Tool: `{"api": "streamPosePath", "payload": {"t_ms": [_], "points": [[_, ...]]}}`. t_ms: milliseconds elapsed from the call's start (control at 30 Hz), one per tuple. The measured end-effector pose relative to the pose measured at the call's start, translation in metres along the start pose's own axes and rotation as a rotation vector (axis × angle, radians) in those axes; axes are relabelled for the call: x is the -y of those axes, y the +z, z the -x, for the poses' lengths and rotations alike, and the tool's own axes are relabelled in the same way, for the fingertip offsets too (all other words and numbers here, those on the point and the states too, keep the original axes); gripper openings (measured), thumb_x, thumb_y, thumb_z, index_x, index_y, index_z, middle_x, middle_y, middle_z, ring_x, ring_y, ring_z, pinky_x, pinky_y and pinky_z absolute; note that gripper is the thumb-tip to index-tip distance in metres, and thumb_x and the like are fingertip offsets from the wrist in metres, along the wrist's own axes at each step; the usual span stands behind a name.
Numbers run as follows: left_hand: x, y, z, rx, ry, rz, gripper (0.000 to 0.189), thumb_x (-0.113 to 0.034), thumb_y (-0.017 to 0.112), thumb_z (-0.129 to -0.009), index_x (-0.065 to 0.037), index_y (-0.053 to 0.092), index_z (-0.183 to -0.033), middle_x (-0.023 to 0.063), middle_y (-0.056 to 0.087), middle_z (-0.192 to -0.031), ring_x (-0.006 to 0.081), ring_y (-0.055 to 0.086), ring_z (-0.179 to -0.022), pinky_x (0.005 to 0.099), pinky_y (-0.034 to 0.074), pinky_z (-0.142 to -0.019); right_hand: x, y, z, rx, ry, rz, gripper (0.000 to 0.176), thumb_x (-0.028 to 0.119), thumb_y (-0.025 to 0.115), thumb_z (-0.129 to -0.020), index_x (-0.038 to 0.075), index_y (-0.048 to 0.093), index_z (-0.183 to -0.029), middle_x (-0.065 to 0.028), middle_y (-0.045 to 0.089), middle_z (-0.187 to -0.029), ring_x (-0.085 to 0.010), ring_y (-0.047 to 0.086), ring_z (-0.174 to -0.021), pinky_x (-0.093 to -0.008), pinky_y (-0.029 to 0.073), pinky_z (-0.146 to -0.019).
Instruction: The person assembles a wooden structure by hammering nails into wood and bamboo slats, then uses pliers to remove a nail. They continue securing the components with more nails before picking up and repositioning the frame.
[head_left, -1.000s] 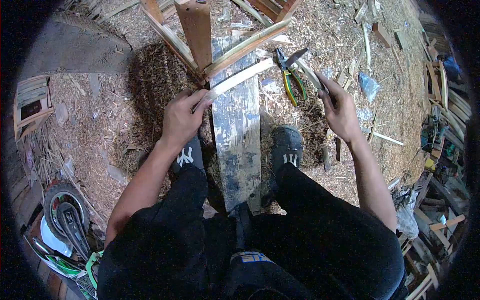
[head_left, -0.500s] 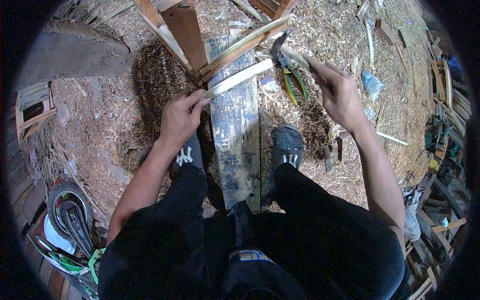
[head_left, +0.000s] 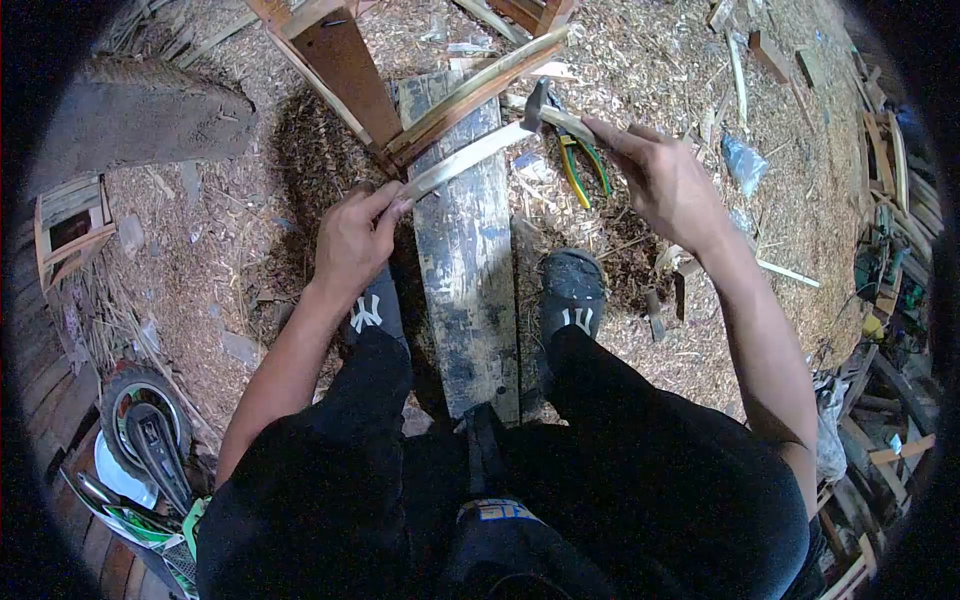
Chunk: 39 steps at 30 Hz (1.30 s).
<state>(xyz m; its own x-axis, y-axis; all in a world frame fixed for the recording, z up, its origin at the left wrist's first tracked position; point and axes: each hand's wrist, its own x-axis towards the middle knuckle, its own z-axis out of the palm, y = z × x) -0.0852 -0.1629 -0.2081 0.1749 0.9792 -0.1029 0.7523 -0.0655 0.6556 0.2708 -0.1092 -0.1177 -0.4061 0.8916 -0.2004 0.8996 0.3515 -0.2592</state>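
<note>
We look straight down and our left hand point(head_left: 352, 240) pinches the near end of the pale strip point(head_left: 465, 157), thumb and forefinger pressed together on it, the other fingers curled under. The strip lies slantwise across the top of the worn plank point(head_left: 470, 290), and its far end reaches the plank's right edge. There our right hand point(head_left: 665, 185) grips the hammer point(head_left: 545, 108), fingers wrapped round the handle with the forefinger laid out along it. The dark head sits right at the strip's far end; we cannot tell whether it touches. Just beyond the strip, a wooden frame point(head_left: 350, 75) leans over the plank's far end. The green-handled pliers point(head_left: 578, 165) lie in the shavings point(head_left: 200, 260) just right of the plank, below the hammer handle. Our left shoe point(head_left: 368, 315) and right shoe point(head_left: 572, 290) are planted on either side of the plank.
</note>
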Motion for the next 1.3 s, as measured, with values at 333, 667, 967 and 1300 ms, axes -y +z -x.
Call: {"api": "streamPosePath", "payload": {"t_ms": [333,667,967,1300], "points": [[0.002,0.004,0.007,-0.006,-0.042,0.037,0.026,-0.020,0.070,-0.092,-0.007,0.073,-0.114,0.0206,0.065,-0.081,0.0386,0.065,-0.077,0.0456,0.050,-0.071,-0.003,0.005,0.000,-0.076,-0.063,-0.035,0.049,0.002,0.060,-0.096,0.014,0.057,-0.143,-0.0189,0.069,-0.100,-0.0278,0.067,-0.075,-0.0453,0.058,-0.070],[-0.003,-0.003,-0.001,0.044,-0.071,0.021,0.031,-0.025,0.069,-0.093,-0.006,0.073,-0.117,0.0219,0.067,-0.084,0.0399,0.066,-0.080,0.0463,0.052,-0.074,0.003,-0.008,-0.004,-0.079,-0.003,-0.108,0.056,0.001,0.061,-0.090,0.018,0.057,-0.144,-0.0216,0.068,-0.103,-0.0361,0.069,-0.087,-0.0492,0.055,-0.081],[-0.003,-0.010,-0.002,0.166,-0.217,0.232,0.035,-0.027,0.065,-0.098,-0.001,0.070,-0.120,0.0216,0.074,-0.103,0.0295,0.072,-0.096,0.0366,0.053,-0.086,0.009,0.031,-0.005,0.085,0.496,-0.570,0.043,0.029,0.077,-0.091,-0.001,0.070,-0.120,-0.0173,0.073,-0.090,-0.0188,0.068,-0.083,-0.0342,0.054,-0.076],[-0.022,0.002,-0.021,0.311,-0.344,0.600,0.028,-0.018,0.070,-0.096,-0.002,0.072,-0.119,0.0092,0.074,-0.097,0.0105,0.070,-0.082,0.0274,0.055,-0.066,0.020,0.081,-0.015,-0.061,0.659,-1.093,0.032,0.022,0.079,-0.090,0.000,0.072,-0.112,-0.0044,0.069,-0.085,-0.0107,0.057,-0.072,-0.0283,0.047,-0.069]]}}
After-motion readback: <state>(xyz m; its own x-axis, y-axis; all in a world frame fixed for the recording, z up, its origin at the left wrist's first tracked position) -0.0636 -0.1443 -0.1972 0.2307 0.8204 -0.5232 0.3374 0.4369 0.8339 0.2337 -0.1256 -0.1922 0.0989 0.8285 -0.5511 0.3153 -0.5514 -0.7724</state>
